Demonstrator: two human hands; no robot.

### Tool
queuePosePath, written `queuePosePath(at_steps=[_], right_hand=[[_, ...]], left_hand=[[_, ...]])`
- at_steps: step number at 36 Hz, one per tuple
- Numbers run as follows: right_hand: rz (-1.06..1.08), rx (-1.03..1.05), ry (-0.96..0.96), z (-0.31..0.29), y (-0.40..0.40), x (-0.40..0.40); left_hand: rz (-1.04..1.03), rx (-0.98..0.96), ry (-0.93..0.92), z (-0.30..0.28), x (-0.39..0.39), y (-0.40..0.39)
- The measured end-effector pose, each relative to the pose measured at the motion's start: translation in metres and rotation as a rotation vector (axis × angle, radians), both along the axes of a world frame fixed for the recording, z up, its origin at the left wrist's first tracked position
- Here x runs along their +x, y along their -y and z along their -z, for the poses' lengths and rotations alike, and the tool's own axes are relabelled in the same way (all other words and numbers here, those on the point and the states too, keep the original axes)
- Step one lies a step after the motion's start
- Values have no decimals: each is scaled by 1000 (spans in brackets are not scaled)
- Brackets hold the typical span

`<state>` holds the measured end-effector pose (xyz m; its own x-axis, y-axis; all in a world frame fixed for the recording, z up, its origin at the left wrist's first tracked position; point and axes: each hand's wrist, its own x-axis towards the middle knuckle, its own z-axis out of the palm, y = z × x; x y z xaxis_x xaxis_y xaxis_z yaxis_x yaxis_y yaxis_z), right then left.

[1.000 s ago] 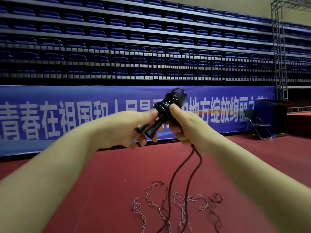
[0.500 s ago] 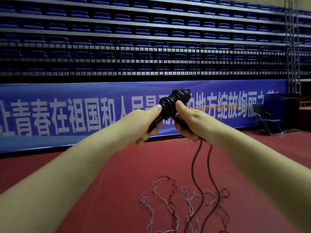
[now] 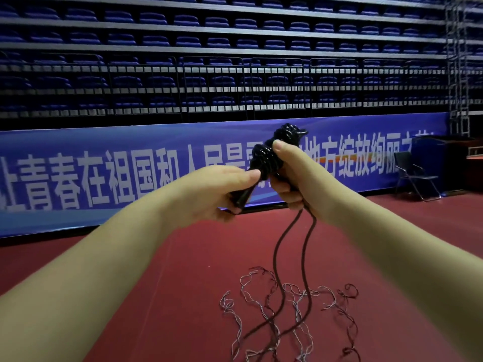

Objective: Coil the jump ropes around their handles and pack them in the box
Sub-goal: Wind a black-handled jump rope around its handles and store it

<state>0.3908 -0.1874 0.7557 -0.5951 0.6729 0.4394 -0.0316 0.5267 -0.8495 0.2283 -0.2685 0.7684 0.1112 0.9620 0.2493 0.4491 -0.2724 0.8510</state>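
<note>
The coiling step is in hand, by my reading: the left hand (image 3: 209,190) is curled round the lower end of the black plastic jump-rope handles (image 3: 244,195), thumb laid up along them, while the right hand (image 3: 292,176) grips the glossy black coil of rope (image 3: 271,152) already wound above the left hand, its thumb pressed on the turns and its fingers closed about the bundle. Two strands of the dark loose rope (image 3: 277,246) hang from under the right hand down to the red floor (image 3: 156,296), where they cross a tangle of thin pale-and-dark cords (image 3: 292,299) well below both hands. Much rope is left to wind; the next turn calls for the right hand to keep the wraps pinned while drawing slack up. No box shows in this view, so its contents cannot be told
</note>
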Motion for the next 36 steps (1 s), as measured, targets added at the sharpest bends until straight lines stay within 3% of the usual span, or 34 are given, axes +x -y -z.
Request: queuePosePath(at_steps=[3,6,10,15,21,24,30,33,34,36], right_hand=[[-86,22,-49,1,5,-4],[-154,51,-17,3,6,-7],[-97,70,101,2,2,-3],[81,122,288,6,-3,2],[156,143,248,16,-3,-11],[150,123,194,20,-4,-16],[59,-81,33,25,-1,-15],[84,-78,-12,26,-2,-13],[87,-62,-19,27,-3,-12],[59,-33,-26,28,-1,-11]], left_hand=[[276,-233,225,11,-2,3],[430,-276,280,27,2,4],[190,-150,294,29,2,5],[-169,143,-230,28,-8,-1],[-476,384,-618,34,-12,-7],[-602,455,-754,37,-10,-8],[-634,575,-964,37,-6,-7],[-481,433,-884,33,-4,-6],[-365,314,-766,31,-5,-6],[-50,-3,-353,32,-11,-7]])
